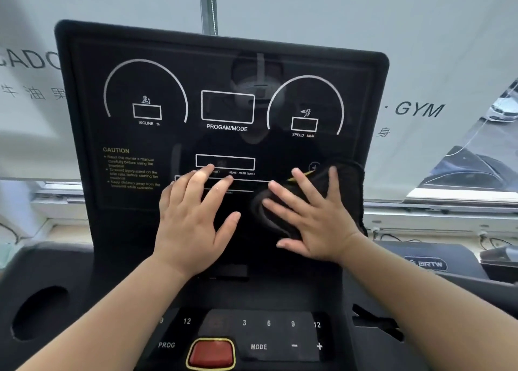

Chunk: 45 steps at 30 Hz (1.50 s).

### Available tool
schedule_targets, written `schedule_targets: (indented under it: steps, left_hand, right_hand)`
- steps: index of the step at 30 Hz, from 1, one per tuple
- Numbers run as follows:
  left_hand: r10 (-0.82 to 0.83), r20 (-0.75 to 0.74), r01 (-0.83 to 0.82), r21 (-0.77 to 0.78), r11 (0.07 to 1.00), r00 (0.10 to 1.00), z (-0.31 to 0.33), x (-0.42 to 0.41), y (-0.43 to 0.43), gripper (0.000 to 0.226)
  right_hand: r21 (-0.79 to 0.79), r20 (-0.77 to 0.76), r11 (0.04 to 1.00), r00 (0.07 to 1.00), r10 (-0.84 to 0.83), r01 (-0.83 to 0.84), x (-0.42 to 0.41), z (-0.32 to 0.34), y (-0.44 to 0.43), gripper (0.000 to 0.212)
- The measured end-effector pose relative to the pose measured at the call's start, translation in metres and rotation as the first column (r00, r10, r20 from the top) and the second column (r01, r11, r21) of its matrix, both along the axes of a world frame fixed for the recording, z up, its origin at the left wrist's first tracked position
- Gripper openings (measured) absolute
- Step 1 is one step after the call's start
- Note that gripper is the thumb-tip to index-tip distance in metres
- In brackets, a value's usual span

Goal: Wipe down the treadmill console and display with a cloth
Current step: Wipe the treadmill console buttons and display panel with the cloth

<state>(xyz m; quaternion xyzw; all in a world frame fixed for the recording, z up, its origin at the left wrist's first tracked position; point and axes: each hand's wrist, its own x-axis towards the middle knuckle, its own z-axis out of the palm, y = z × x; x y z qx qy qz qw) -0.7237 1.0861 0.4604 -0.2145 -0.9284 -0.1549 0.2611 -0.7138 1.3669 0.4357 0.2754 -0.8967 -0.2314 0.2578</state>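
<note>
The black treadmill display panel (126,70) stands upright in front of me, with white dial arcs and boxes printed on it. Below it lies the console (269,334) with number keys and a red stop button (210,353). My right hand (311,216) lies flat with spread fingers on a black cloth (347,185), pressing it against the lower right of the display. My left hand (193,216) rests flat and bare on the lower middle of the display, fingers apart, just left of the cloth.
A round cup holder (39,311) is sunk in the console's left wing. Behind the treadmill hangs a pale window blind (420,48) lettered GYM, with a sill below it. A second machine's dark top (426,261) sits at the right.
</note>
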Motion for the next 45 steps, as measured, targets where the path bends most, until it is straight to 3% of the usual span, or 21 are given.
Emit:
schedule_targets:
  steps: [3, 6, 11, 16, 23, 27, 29, 32, 35, 40, 45]
  left_hand:
    - [-0.001, -0.018, 0.002, 0.022, 1.000, 1.000, -0.001, -0.001, -0.002, 0.059]
    - [0.021, -0.017, -0.021, 0.005, 1.000, 1.000, 0.002, -0.004, -0.004, 0.059]
    - [0.061, 0.025, -0.061, 0.008, 0.998, 0.998, 0.008, -0.011, -0.011, 0.059]
    - [0.066, 0.042, -0.067, 0.015, 0.998, 0.997, 0.002, -0.013, -0.018, 0.059]
    - [0.068, 0.050, -0.070, 0.028, 0.997, 0.996, 0.005, -0.012, -0.016, 0.060]
    - [0.063, 0.049, -0.062, -0.008, 0.998, 0.997, 0.007, -0.013, -0.023, 0.060]
    - [0.061, 0.041, -0.060, -0.031, 0.998, 0.997, 0.008, -0.014, -0.028, 0.061]
    - [0.076, 0.014, -0.075, -0.042, 0.996, 0.997, 0.008, -0.016, -0.034, 0.062]
    - [0.108, 0.005, -0.108, -0.022, 0.994, 0.994, 0.010, -0.020, -0.041, 0.063]
    - [0.180, -0.016, -0.179, 0.077, 0.981, 0.983, 0.006, -0.021, -0.062, 0.067]
    - [0.280, 0.078, -0.289, 0.140, 0.947, 0.957, 0.000, -0.024, -0.088, 0.075]
  right_hand:
    - [0.043, -0.021, 0.998, 0.998, 0.055, -0.055, -0.016, 0.030, 0.017, 0.077]
    - [-0.067, -0.112, 0.995, 0.990, -0.087, 0.080, -0.051, 0.094, 0.019, 0.076]
    - [-0.247, -0.114, 0.932, 0.947, -0.301, 0.266, -0.087, 0.166, -0.003, 0.081]
    - [-0.276, -0.113, 0.918, 0.939, -0.326, 0.286, -0.079, 0.137, -0.027, 0.081]
    - [-0.077, -0.018, 0.997, 1.000, 0.003, -0.004, -0.023, 0.024, -0.041, 0.075]
    - [0.074, 0.043, 0.989, 0.991, 0.124, -0.127, -0.023, 0.027, -0.025, 0.067]
    - [0.037, -0.014, 0.995, 0.996, 0.094, -0.093, -0.044, 0.063, -0.020, 0.069]
    - [-0.131, -0.121, 0.988, 0.987, -0.104, 0.088, -0.082, 0.135, -0.024, 0.073]
    - [-0.227, -0.128, 0.951, 0.961, -0.244, 0.211, -0.105, 0.176, -0.041, 0.074]
    - [-0.275, -0.122, 0.926, 0.946, -0.301, 0.259, -0.103, 0.150, -0.084, 0.076]
    - [-0.195, -0.088, 0.970, 0.983, -0.162, 0.143, -0.070, 0.078, -0.118, 0.079]
